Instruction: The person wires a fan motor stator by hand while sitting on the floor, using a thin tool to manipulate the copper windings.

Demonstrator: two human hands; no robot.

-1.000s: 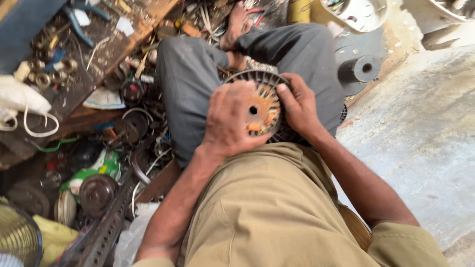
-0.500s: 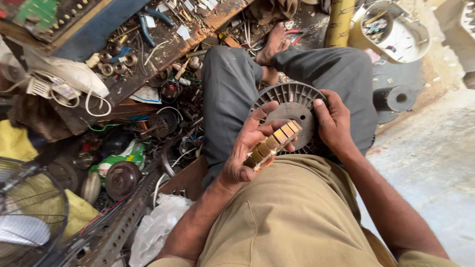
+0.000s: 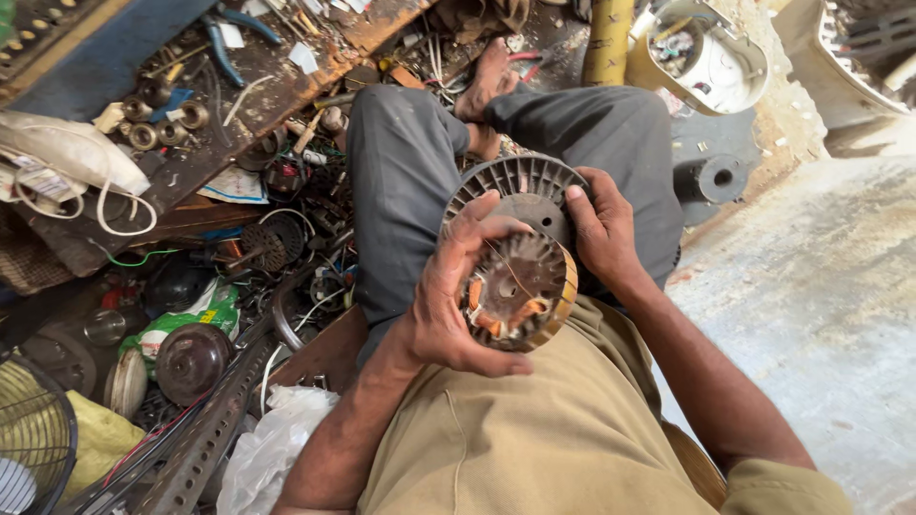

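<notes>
A person sits cross-legged on the floor, seen from above, holding fan motor parts over their lap. The left hand (image 3: 448, 296) grips a round motor stator (image 3: 518, 289), a laminated metal ring with copper windings and orange insulation showing on its face. The left fingers (image 3: 477, 215) curl over the stator's top edge while the thumb wraps under its lower rim, so the stator sits cupped in the palm, tilted toward the camera. Thin wire strands cross its face.

Just behind the stator, and touching it, is a grey ribbed motor housing (image 3: 520, 186), a round disc with radial fins. The right hand (image 3: 603, 234) holds the housing at its right edge, fingers closed around the rim and the thumb pressed on its front face.

Both parts rest above grey trousers (image 3: 401, 181) and a khaki shirt (image 3: 534, 429).

To the left, a cluttered wooden board (image 3: 239, 105) carries bearings, pliers and scraps. Near the lower left lie a rusty round cap (image 3: 191, 360) and a fan guard (image 3: 33, 439).
</notes>
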